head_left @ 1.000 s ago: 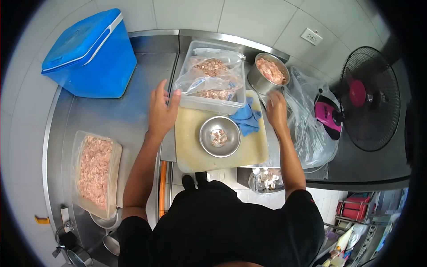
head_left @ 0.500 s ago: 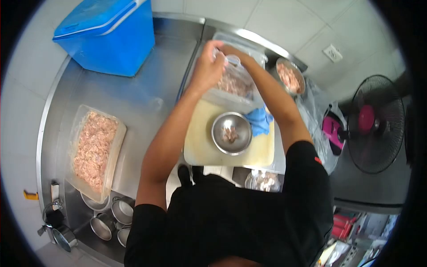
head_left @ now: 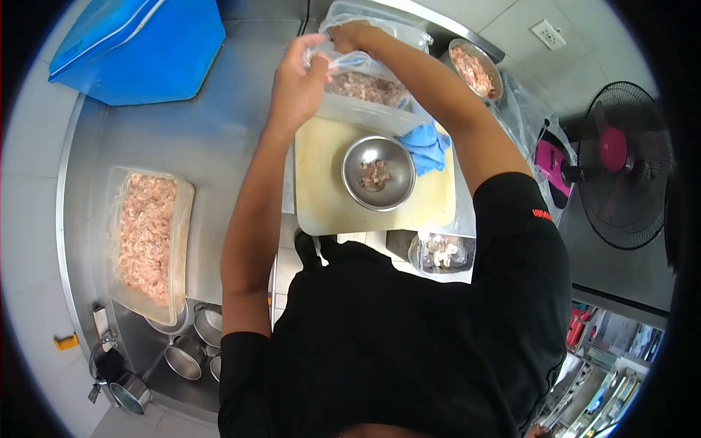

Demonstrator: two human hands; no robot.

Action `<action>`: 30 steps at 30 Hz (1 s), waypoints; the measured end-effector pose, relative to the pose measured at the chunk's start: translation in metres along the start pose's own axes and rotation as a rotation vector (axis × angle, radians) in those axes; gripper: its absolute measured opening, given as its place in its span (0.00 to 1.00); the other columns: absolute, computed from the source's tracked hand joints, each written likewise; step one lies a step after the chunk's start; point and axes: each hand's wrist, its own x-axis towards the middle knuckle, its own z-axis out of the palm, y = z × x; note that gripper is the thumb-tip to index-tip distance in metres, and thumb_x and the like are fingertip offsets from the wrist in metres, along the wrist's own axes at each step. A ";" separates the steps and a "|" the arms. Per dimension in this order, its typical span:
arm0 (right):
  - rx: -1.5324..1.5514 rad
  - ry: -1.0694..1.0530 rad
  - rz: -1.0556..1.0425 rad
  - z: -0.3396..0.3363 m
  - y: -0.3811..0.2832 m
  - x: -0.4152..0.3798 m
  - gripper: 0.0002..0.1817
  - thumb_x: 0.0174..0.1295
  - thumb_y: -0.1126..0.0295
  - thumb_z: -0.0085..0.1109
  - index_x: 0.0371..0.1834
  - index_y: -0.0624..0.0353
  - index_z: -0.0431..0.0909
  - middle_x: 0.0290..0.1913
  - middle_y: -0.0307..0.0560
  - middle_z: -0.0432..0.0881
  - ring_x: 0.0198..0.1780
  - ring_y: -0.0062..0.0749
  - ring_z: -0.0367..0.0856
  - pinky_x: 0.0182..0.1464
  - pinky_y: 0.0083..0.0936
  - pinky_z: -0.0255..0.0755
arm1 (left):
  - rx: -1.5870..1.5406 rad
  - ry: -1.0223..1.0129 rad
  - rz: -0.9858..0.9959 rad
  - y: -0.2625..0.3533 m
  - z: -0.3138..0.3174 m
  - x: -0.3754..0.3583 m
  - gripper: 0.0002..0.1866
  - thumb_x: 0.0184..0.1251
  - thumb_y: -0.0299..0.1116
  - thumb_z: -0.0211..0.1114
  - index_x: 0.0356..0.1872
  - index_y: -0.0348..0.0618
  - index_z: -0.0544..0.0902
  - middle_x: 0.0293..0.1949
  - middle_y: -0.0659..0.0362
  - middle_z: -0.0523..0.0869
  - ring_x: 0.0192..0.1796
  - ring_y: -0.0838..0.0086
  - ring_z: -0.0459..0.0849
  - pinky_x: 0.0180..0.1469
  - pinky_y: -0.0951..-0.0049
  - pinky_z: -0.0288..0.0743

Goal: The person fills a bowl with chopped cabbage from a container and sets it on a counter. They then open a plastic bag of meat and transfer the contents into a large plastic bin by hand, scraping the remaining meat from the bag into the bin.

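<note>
My left hand [head_left: 298, 82] pinches the edge of a clear plastic bag [head_left: 349, 61] with thumb and fingers. Across from it, my right hand [head_left: 349, 36] is curled at the bag's far side, its fingertips partly hidden by film. Both are above a clear plastic tub [head_left: 365, 113] holding chopped, pinkish-brown meat [head_left: 369, 87]. On the yellowish cutting board [head_left: 318, 197] in front sits a steel bowl [head_left: 350, 179] with a few small meat pieces in its bottom. A blue cloth [head_left: 426, 148] lies beside the bowl, near the tub.
A large tub of minced meat [head_left: 148, 233] stands on the steel counter at left, behind it a blue cooler box [head_left: 153, 66]. Steel pots [head_left: 184, 358] are lower left. At right are another bowl of meat [head_left: 473, 71] and a fan [head_left: 612, 153].
My hands have moved apart, stretching the plastic bag between them; the left went left, the right slightly back. The camera view has shifted, so the board and bowl appear higher.
</note>
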 end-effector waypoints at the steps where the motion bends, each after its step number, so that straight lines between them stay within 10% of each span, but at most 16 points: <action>1: -0.011 -0.031 -0.017 0.003 0.005 0.006 0.32 0.42 0.52 0.63 0.53 0.55 0.74 0.48 0.52 0.80 0.49 0.43 0.79 0.49 0.38 0.71 | 0.001 0.006 0.018 0.001 -0.001 0.001 0.16 0.63 0.30 0.55 0.52 0.37 0.71 0.30 0.59 0.80 0.28 0.83 0.75 0.31 0.83 0.70; 14: -0.090 0.442 -0.190 0.007 0.008 -0.032 0.11 0.53 0.62 0.52 0.36 0.53 0.78 0.34 0.53 0.82 0.36 0.48 0.81 0.40 0.40 0.74 | 0.072 0.010 0.005 0.005 0.001 0.003 0.15 0.62 0.28 0.54 0.49 0.35 0.72 0.30 0.58 0.80 0.29 0.80 0.77 0.33 0.80 0.71; 22: -0.052 0.387 -0.041 -0.012 -0.010 -0.055 0.15 0.61 0.58 0.43 0.37 0.53 0.79 0.35 0.55 0.82 0.39 0.50 0.81 0.41 0.42 0.75 | 0.064 0.011 0.006 0.001 0.001 0.002 0.15 0.61 0.28 0.54 0.49 0.35 0.73 0.28 0.59 0.80 0.28 0.79 0.77 0.32 0.78 0.71; 30: 0.254 0.313 0.129 -0.021 -0.003 -0.075 0.18 0.53 0.52 0.55 0.39 0.52 0.81 0.40 0.50 0.83 0.44 0.47 0.80 0.46 0.38 0.73 | 0.066 0.013 0.004 -0.003 -0.003 -0.002 0.16 0.60 0.29 0.55 0.49 0.37 0.73 0.26 0.59 0.80 0.27 0.79 0.77 0.32 0.78 0.70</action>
